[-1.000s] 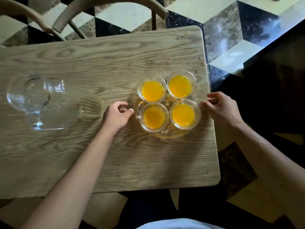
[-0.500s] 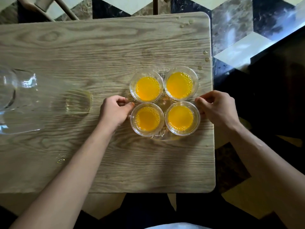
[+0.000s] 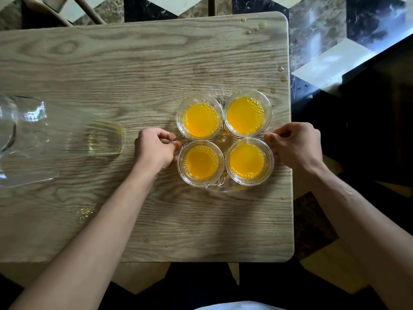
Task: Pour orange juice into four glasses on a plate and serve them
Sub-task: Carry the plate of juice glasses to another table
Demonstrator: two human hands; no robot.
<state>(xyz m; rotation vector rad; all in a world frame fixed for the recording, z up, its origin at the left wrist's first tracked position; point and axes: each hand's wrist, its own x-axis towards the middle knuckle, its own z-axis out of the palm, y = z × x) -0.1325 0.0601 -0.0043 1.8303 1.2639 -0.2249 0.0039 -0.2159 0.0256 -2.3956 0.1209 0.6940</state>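
Note:
Several clear glasses filled with orange juice (image 3: 245, 115) stand close together on a clear patterned glass plate (image 3: 220, 186) on the right half of the wooden table (image 3: 134, 70). My left hand (image 3: 154, 148) pinches the plate's left rim with curled fingers. My right hand (image 3: 295, 146) pinches the right rim the same way. The plate is mostly hidden under the glasses. An empty clear glass pitcher (image 3: 44, 139) stands at the table's left edge, a little yellow liquid at its bottom.
Juice droplets (image 3: 273, 90) dot the table near its right edge and far right corner, and a small spill (image 3: 86, 212) lies at front left. A wooden chair (image 3: 67, 7) stands behind the table. Patterned marble floor surrounds it.
Both hands moved in from beside the plate and closed on its opposite rims. The plate with the glasses looks slightly larger and nearer. The view shifted, pushing the pitcher toward the left edge.

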